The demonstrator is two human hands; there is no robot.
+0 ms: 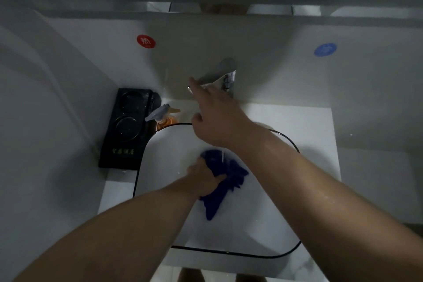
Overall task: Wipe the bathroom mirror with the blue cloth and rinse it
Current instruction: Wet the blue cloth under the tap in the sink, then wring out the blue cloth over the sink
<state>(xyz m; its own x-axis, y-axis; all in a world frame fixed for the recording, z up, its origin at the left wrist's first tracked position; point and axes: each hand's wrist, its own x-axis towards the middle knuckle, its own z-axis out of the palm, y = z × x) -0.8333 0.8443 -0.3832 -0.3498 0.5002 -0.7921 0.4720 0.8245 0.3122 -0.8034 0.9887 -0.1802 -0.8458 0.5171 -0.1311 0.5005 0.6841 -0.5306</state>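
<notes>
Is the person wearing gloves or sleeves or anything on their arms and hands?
No. Both arms are bare, with no sleeves in view. The left hand and right hand have no gloves, rings or watch. The right forearm looks wet.

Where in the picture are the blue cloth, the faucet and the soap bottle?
blue cloth (231,167): head view, its bunched upper part.
faucet (225,66): head view, its grey top.
soap bottle (166,121): head view, orange body under the pump.
</notes>
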